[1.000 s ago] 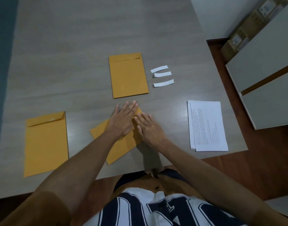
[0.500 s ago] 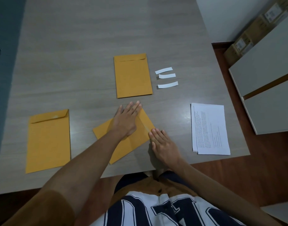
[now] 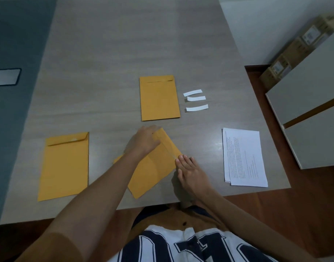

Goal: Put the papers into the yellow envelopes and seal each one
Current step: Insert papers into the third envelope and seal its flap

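You are pressing the tilted envelope [image 3: 151, 167] flap down, left hand [image 3: 143, 141] curled over its top corner, right hand [image 3: 189, 170] flat. Sealed-looking envelopes are lying beyond and left of your hands; papers [image 3: 244, 157] are waiting to the right.

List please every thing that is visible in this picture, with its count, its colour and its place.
yellow envelopes: 3, yellow; one far centre, one near left, one tilted under the hands
white strips: 3, white; right of the far envelope
papers: 1 stack, white, printed; near right
table: 1, grey wood grain
cabinet: 1, pale grey; right of the table
cardboard boxes: several, brown; behind the cabinet
left hand: on the tilted envelope's top end
right hand: fingers straight, at that envelope's right edge
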Available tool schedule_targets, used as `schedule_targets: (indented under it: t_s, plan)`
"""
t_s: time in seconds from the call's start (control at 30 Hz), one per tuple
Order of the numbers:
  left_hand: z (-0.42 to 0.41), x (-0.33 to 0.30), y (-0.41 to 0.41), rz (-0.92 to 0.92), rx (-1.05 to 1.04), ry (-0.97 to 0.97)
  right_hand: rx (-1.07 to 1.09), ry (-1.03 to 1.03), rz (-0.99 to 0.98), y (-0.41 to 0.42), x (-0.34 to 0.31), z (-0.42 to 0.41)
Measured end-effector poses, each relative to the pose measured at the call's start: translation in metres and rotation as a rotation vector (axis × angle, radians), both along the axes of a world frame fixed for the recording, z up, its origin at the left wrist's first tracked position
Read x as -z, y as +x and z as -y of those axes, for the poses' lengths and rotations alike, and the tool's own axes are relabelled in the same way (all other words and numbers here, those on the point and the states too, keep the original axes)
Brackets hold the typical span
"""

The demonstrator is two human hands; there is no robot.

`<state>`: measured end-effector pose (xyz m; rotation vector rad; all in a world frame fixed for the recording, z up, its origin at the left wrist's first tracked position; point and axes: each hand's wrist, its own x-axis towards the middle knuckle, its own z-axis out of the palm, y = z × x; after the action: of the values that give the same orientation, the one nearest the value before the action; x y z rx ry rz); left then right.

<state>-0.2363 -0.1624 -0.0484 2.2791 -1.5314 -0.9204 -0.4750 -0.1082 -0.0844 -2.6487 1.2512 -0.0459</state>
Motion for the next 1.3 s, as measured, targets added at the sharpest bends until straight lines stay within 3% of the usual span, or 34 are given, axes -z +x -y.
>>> schedule_targets:
  t_s: [0.1, 0.2, 0.37, 0.47, 0.57, 0.73, 1.0, 1.3]
  plan:
    - [0.005, -0.005, 0.003, -0.222, -0.186, 0.056, 0.015, 0.009, 0.033, 0.007, -0.006, 0.001]
    - [0.005, -0.009, 0.004, -0.316, -0.216, 0.077, 0.085, 0.124, 0.191, 0.013, -0.019, 0.006]
    - [0.009, -0.025, 0.019, -0.556, -0.385, 0.037, 0.526, 0.351, 0.61, 0.03, -0.047, 0.03]
    - [0.018, -0.031, 0.031, -0.687, -0.51, -0.029, 0.83, 0.595, 0.709, 0.049, -0.063, 0.059]
    - [0.032, -0.035, 0.043, -0.726, -0.628, -0.111, 0.894, 0.638, 0.761, 0.069, -0.068, 0.091]
    - [0.063, -0.05, 0.055, -0.708, -0.763, -0.199, 1.017, 0.604, 0.82, 0.094, -0.083, 0.15]
    - [0.134, -0.045, 0.083, -0.416, -0.791, -0.201, 0.886, 0.449, 0.701, 0.132, -0.083, 0.251]
    - [0.207, -0.026, 0.103, -0.25, -0.754, -0.169, 0.831, 0.38, 0.634, 0.162, -0.05, 0.32]
